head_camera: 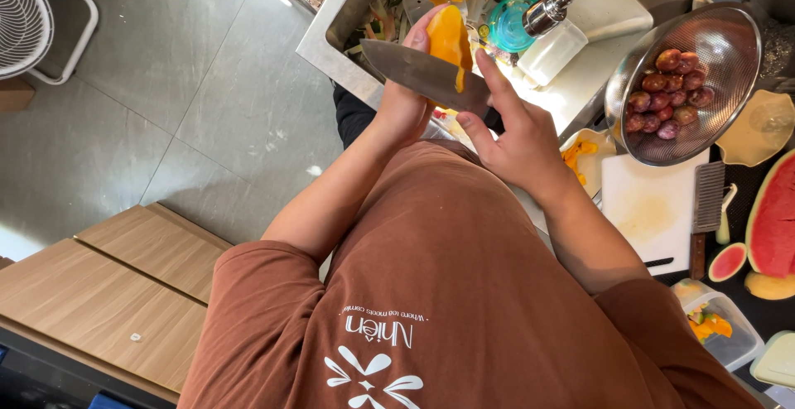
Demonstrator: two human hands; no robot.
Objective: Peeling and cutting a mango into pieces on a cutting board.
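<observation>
My left hand (pixel 403 104) is shut on a peeled orange mango piece (pixel 448 35), holding it up over the steel sink (pixel 330 43). In my right hand (pixel 520 134) is a large knife (pixel 414 68), gripped at the handle. Its broad blade points left and lies against the lower part of the mango, in front of my left fingers. Both arms reach out from my brown shirt at the bottom of the view.
Right of the sink stands a metal colander (pixel 729 36) of dark red round fruits, with a white cutting board (pixel 650 206) and a crinkle cutter (pixel 708 202) below it. Cut watermelon (pixel 774 218) lies far right. A spray faucet (pixel 555 7) hangs above. Wooden boards (pixel 108 293) lie lower left.
</observation>
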